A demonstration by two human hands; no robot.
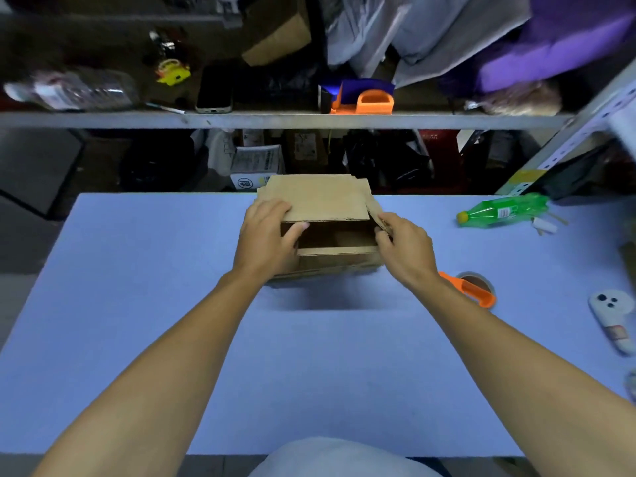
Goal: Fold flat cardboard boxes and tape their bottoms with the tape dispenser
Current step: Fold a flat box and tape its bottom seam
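Presently noted: left hand curled round the left wall of the cardboard box at table centre, thumb hooked inside; right hand pinching the right side flap, far flap half lowered, near flap low. Judged risk: thin corrugated flaps springing apart or overlapping crookedly once grip loosens, leaving a gapped seam for taping. Matte brown board, raw fluted edges, smooth blue top; orange-handled tape dispenser near right wrist, green plastic bottle beyond.

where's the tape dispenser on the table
The tape dispenser lies on the blue table, just right of the right hand's wrist and near the cardboard box.
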